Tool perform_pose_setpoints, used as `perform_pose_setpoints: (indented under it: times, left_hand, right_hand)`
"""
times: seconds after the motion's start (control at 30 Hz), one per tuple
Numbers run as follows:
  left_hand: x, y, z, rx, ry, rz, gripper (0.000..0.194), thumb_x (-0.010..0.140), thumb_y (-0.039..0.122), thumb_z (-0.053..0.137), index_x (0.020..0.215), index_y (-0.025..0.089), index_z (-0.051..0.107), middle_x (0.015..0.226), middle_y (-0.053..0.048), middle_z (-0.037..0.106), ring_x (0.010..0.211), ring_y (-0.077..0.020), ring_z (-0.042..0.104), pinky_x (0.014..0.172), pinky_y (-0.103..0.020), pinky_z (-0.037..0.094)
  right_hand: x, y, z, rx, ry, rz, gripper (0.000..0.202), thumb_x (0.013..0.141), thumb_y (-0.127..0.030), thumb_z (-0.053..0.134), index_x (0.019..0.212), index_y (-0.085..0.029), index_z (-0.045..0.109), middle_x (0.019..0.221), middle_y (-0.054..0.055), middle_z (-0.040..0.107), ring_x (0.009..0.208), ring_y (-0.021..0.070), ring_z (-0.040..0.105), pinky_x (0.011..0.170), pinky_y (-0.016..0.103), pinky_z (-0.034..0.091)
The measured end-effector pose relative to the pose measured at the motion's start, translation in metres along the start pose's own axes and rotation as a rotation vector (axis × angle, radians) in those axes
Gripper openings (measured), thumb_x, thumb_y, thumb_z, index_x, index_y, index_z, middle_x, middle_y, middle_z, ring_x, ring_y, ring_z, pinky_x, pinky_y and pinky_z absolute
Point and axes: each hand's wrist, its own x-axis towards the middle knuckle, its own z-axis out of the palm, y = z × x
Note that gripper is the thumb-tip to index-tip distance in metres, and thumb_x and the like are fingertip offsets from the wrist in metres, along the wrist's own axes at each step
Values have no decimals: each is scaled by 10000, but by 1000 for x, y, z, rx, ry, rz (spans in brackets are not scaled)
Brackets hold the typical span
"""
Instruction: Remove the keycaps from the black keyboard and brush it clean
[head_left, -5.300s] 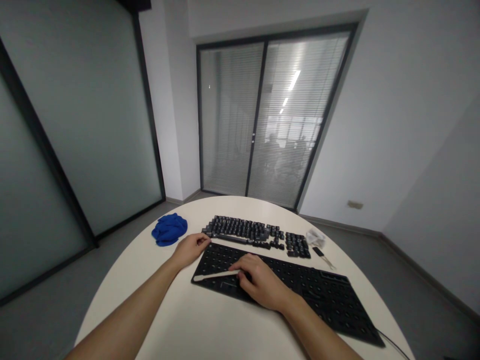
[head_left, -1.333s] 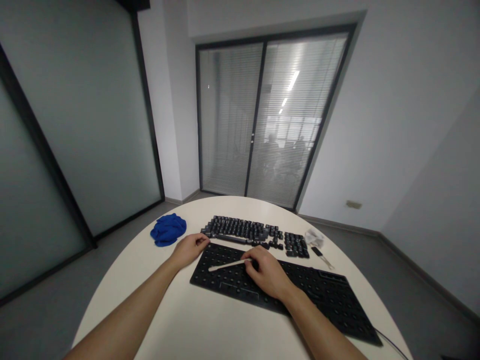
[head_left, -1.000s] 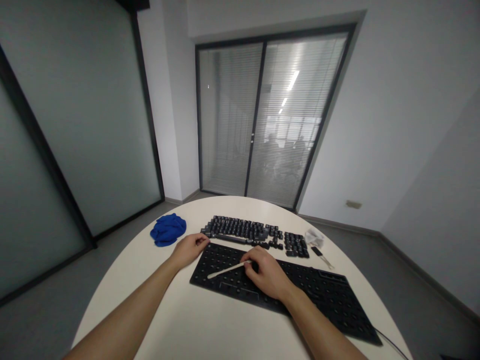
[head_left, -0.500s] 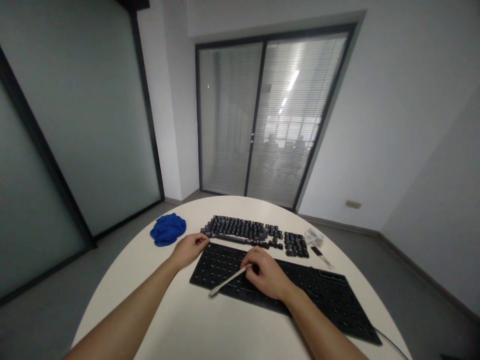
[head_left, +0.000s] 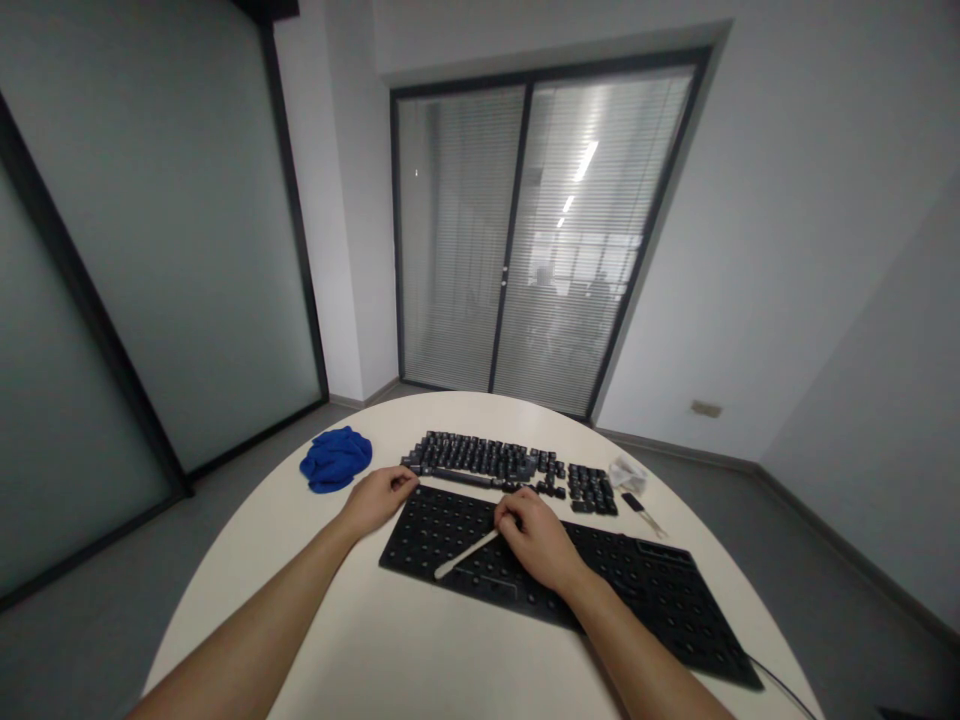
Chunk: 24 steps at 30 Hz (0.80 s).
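Observation:
A black keyboard base, its keycaps taken off, lies at a slant across the table. At its upper left corner is my left hand, fingers curled together and pinched on the edge. My right hand is closed over the middle of the board. It grips a thin white stick with a thicker tip, which slants down to the left over the front rows. The palm and fingers hide part of the board. Behind it the loose black keycaps lie in keyboard order, with the number-pad keycaps as a block on the right.
A crumpled blue cloth lies on the left of the round cream table. On the right are a crumpled clear wrapper and a small black-headed tool with pale wire prongs. A cable leaves the board's right corner.
My right hand has shifted slightly right, and the stick's tip has moved right and up from the board's front edge onto it. My left hand has stayed put.

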Motion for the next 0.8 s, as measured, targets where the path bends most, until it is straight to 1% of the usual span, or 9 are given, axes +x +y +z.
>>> perform_pose_setpoints:
  times: [0.13,0.33,0.43,0.63,0.7,0.8]
  left_hand:
    - [0,0,0,3,1,2,330,837,481,534,865,220,734,843,-23,745,799,-225,660,741,-276,446]
    - [1,-1,1,7,-2,6,322,842,466,530,871,220,735,825,-17,739,771,-214,651,720,-269,439]
    - [0,-1,1,9,-2,7,329,846,473,526,871,221,736,823,-17,737,770,-215,651,725,-272,441]
    - [-1,-1,0,10,0,10,334,847,486,526,872,224,731,828,-18,739,776,-220,653,731,-276,442]
    - [0,-1,0,9,1,8,338,845,491,528,873,223,733,829,-20,741,777,-222,654,727,-277,442]
    - [0,0,0,9,4,5,339,842,492,529,873,224,735,834,-22,743,778,-224,654,718,-277,440]
  right_hand:
    - [1,0,0,-1,5,8,208,880,-123,494,791,-196,667,836,44,612,864,193,577,801,305,430]
    - [1,2,1,-2,24,23,225,905,-148,478,942,-208,691,886,51,606,867,195,592,819,314,439]
    - [0,3,1,-5,28,15,227,938,-190,464,989,-215,684,897,53,610,878,199,596,827,318,443]
    - [1,4,2,4,37,-11,235,987,-283,440,1019,-223,665,937,59,641,922,208,591,847,330,442]
    - [1,3,2,6,40,-6,243,991,-316,438,1013,-224,663,927,56,642,904,205,595,835,329,443]
    - [0,1,1,-20,38,24,222,964,-361,491,1008,-227,663,858,41,623,811,195,597,770,319,449]
